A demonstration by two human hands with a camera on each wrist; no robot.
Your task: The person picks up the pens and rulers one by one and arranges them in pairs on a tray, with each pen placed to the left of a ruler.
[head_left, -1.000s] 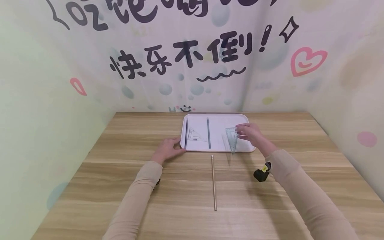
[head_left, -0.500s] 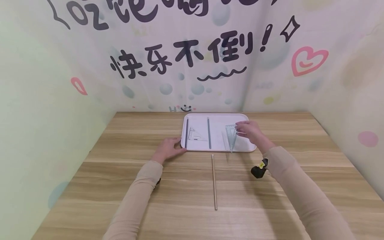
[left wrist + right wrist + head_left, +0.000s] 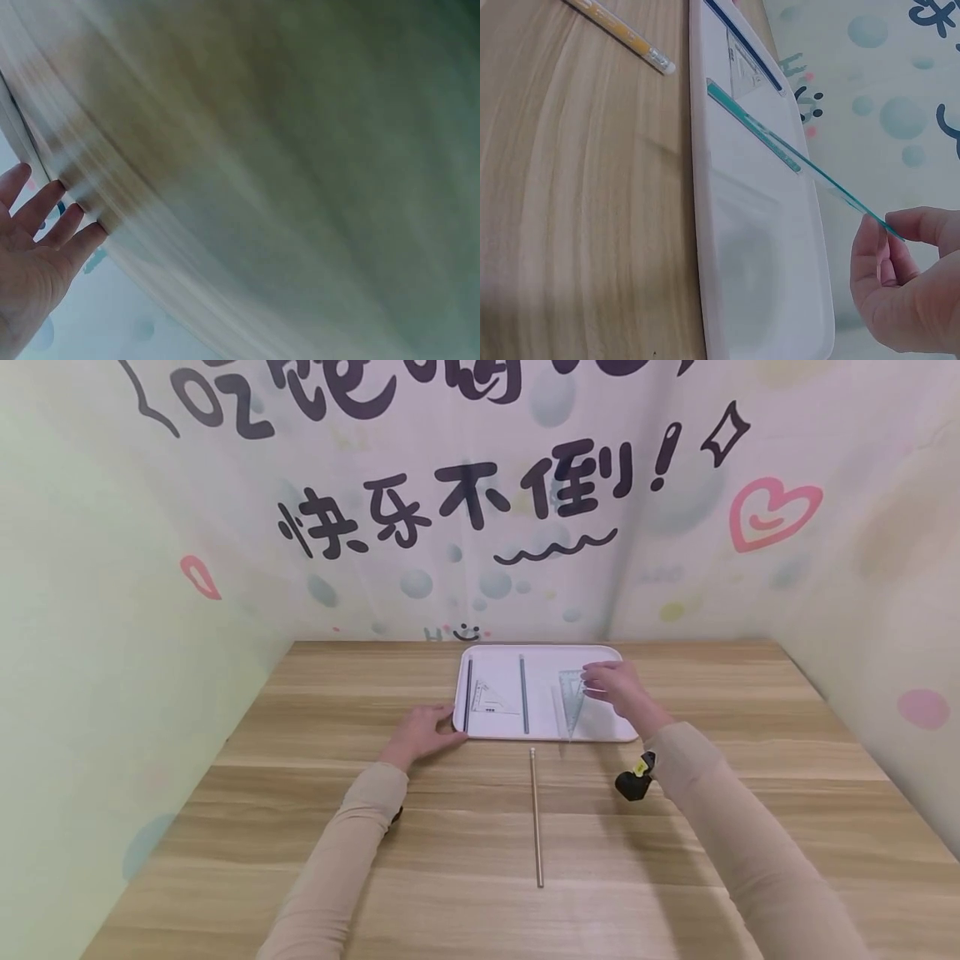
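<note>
My right hand (image 3: 618,687) pinches a clear, green-tinted set square (image 3: 572,693) by its edge, between thumb and fingertips. It hangs tilted over the right half of a white tray (image 3: 543,720). In the right wrist view the set square (image 3: 821,174) shows nearly edge-on, its far end overlapping a teal pencil (image 3: 776,146). At the tray's left front corner my left hand (image 3: 422,732) touches the rim with thumb and forefinger apart. Its fingers (image 3: 46,206) are extended and spread in the left wrist view. A smaller clear set square (image 3: 493,703) lies in the tray beside a dark pencil (image 3: 468,697).
In front of the tray a gold-coloured pencil (image 3: 537,818) lies on the wooden table (image 3: 315,710), its white eraser end towards the tray. A wall with printed lettering (image 3: 468,493) stands behind the table. The right wrist carries a small black camera (image 3: 633,783).
My right hand has moved slightly left and back with the set square over the tray. My left hand has stayed at the tray's corner.
</note>
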